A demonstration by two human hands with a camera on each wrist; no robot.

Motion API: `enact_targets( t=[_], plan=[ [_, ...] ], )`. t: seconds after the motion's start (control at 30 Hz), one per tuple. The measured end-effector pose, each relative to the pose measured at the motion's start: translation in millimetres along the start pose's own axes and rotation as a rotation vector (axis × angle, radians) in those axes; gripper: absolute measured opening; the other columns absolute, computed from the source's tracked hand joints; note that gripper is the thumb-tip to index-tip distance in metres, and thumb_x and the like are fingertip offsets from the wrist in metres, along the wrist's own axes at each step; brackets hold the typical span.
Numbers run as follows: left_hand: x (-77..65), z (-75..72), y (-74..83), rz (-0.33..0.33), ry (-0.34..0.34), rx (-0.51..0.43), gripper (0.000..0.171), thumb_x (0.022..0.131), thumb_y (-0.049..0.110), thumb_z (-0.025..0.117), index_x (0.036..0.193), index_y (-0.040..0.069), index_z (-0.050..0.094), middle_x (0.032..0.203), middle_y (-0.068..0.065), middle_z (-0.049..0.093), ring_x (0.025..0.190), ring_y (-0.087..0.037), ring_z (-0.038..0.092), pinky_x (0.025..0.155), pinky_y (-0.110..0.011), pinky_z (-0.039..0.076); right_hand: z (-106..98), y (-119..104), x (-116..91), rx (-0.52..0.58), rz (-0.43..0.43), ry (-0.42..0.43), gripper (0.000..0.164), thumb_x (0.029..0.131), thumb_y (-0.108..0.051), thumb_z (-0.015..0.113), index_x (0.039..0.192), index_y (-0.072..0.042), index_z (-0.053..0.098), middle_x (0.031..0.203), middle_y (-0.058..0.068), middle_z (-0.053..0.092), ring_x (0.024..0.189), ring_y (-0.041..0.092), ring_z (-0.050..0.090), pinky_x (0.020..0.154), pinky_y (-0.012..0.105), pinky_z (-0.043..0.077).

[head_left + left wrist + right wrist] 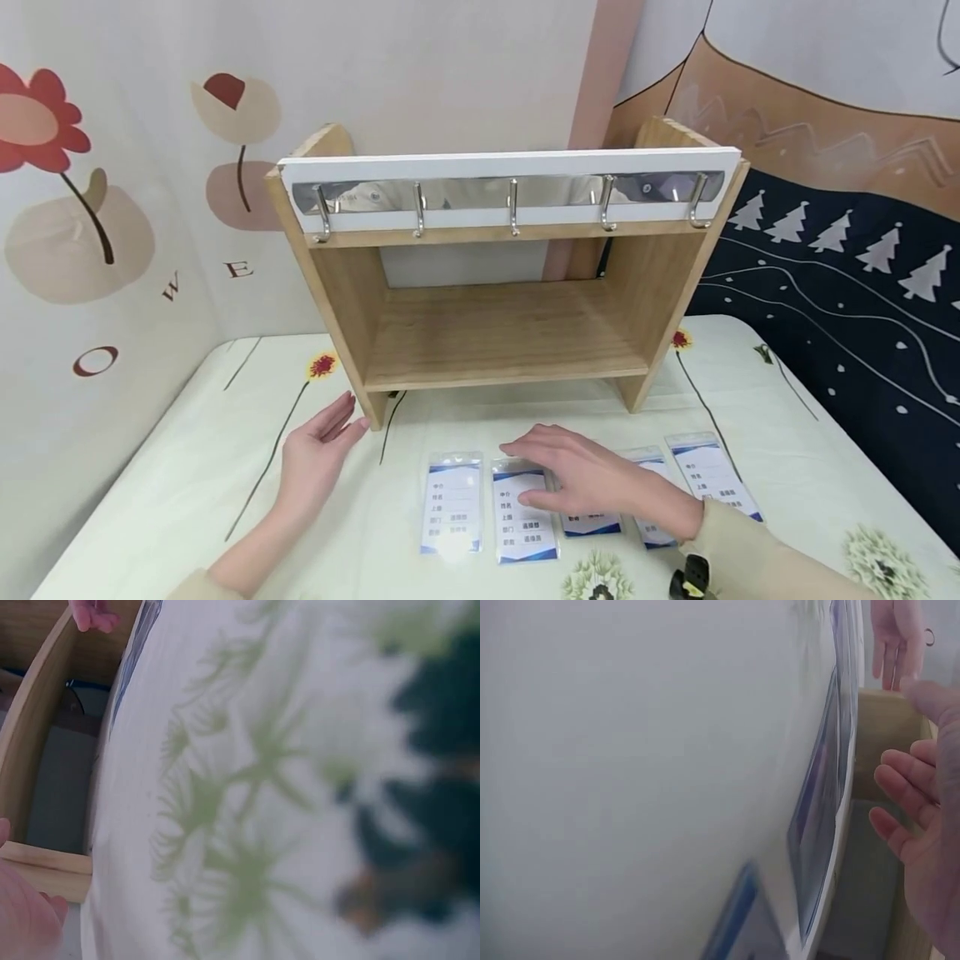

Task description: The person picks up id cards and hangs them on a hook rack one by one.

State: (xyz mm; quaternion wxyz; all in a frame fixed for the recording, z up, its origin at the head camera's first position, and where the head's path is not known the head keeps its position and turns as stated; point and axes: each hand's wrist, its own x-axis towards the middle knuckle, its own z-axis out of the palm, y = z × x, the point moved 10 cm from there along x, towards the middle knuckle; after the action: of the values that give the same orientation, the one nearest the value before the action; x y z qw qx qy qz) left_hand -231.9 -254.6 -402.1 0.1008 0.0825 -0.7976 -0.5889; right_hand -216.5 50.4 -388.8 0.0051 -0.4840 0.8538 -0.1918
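Note:
A wooden shelf [510,325] stands on the table, with a white hook rail [517,218] of several metal hooks across its top front. My left hand [318,454] is beside the shelf's lower left foot, thumb right at its edge, fingers extended. Over the row of badge holders hovers my right hand [570,471], its fingers loosely bent with nothing between them. Below its fingers lies one clear badge holder [525,533] with a blue-and-white card; another badge holder [452,508] is to its left. Several more lie to the right, partly hidden by the hand and forearm.
A pale flowered cloth [225,467] covers the table. Behind the shelf hangs a patterned curtain [465,75], and a dark panel with white trees [840,275] borders the right side. The rightmost badge holder [712,471] lies at a slant beyond the right forearm.

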Motion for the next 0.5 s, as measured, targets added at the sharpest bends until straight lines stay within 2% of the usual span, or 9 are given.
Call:
enact_targets(
  t=[0.23, 0.5],
  plan=[
    [11.7, 4.6, -5.6, 0.006, -0.005, 0.023, 0.054, 0.098, 0.015, 0.073, 0.145, -0.002, 0.055, 0.144, -0.019, 0.056, 0.129, -0.029, 0.057, 0.084, -0.009, 0.05, 13, 1, 17, 0.072, 0.081, -0.046, 0.048, 0.102, -0.033, 0.066, 0.142, -0.007, 0.06, 0.139, 0.003, 0.063, 0.133, 0.023, 0.053, 0.116, 0.048, 0.038],
    [13.9, 14.3, -10.0, -0.01, -0.004, -0.02, 0.052, 0.097, 0.006, 0.071, 0.144, -0.006, 0.053, 0.14, -0.024, 0.058, 0.126, -0.034, 0.058, 0.084, -0.011, 0.051, 24, 3, 32, 0.093, 0.155, -0.048, 0.053, 0.098, -0.032, 0.071, 0.143, -0.006, 0.059, 0.139, 0.006, 0.062, 0.133, 0.023, 0.052, 0.111, 0.04, 0.045]
  ],
)
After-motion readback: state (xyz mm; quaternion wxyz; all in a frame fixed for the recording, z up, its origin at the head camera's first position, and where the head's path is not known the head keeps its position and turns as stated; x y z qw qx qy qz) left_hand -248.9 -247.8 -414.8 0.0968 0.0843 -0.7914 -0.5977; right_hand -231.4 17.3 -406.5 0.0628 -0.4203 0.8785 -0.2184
